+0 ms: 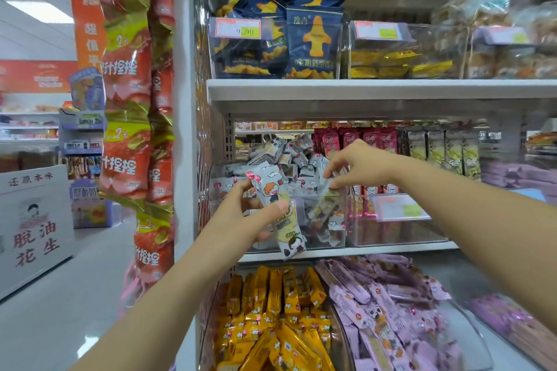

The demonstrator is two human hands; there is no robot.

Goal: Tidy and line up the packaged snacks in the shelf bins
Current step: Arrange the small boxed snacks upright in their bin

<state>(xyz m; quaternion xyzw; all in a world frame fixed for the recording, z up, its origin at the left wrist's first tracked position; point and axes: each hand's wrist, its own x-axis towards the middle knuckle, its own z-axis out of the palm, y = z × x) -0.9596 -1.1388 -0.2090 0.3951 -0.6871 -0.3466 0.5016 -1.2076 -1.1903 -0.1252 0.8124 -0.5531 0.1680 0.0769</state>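
A clear plastic bin (304,245) on the middle shelf holds a loose heap of grey-white snack packets (289,156) printed with a cartoon child. My left hand (244,220) grips several of these packets (278,211) upright in front of the bin, thumb across their face. My right hand (358,167) reaches over the bin's right side and pinches another packet (327,200) that points down into the bin. Red packets (355,138) stand in the neighbouring bin to the right.
Below are curved bins of yellow packets (271,310) and purple packets (388,304). The upper shelf (361,89) carries bins of dark blue bags (313,39) and yellow snacks. Strips of red snack bags (129,99) hang at the shelf's left end. An aisle lies left.
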